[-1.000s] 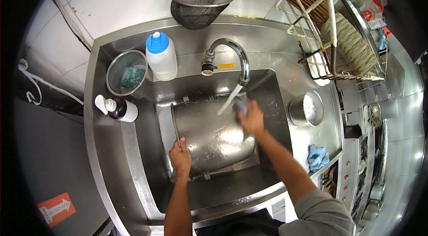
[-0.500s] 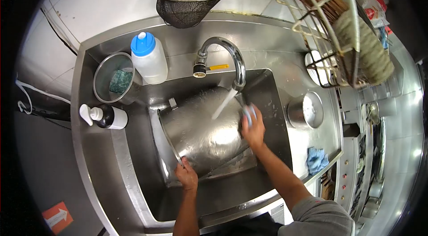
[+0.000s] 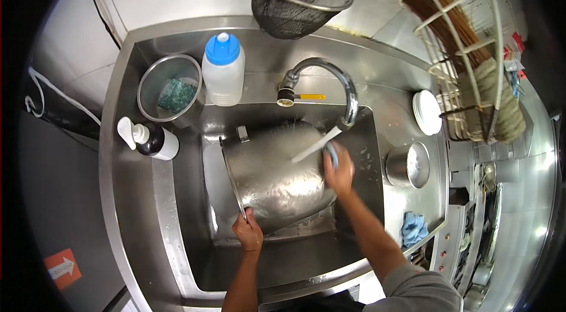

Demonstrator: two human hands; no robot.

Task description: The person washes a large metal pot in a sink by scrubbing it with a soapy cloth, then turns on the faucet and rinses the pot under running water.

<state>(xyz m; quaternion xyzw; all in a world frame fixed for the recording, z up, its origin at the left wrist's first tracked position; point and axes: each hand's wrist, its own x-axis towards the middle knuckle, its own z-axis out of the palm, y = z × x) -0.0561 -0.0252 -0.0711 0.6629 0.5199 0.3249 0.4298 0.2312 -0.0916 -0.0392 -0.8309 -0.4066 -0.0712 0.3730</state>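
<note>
A large stainless steel pot (image 3: 271,179) lies on its side in the sink (image 3: 283,265), its mouth facing left. My left hand (image 3: 247,230) is closed on the lower part of its rim. At the pot's base end, my right hand (image 3: 340,172) presses a blue-grey sponge (image 3: 332,154) to the metal; the fingers partly hide it. Water runs from the curved faucet (image 3: 348,91) onto the pot's upper side, close to my right hand.
Along the left ledge stand a pump bottle (image 3: 160,142), a steel container (image 3: 147,100) with a green scouring pad (image 3: 177,95), and a blue-capped bottle (image 3: 226,79). On the right are white dishes (image 3: 427,113), a small steel pot (image 3: 401,164) and a blue cloth (image 3: 414,229). A strainer (image 3: 298,5) hangs above.
The view has shifted, so fixed things sit differently in the picture. My right hand stays at the pot's base end with the sponge, and my left hand keeps hold of the rim.
</note>
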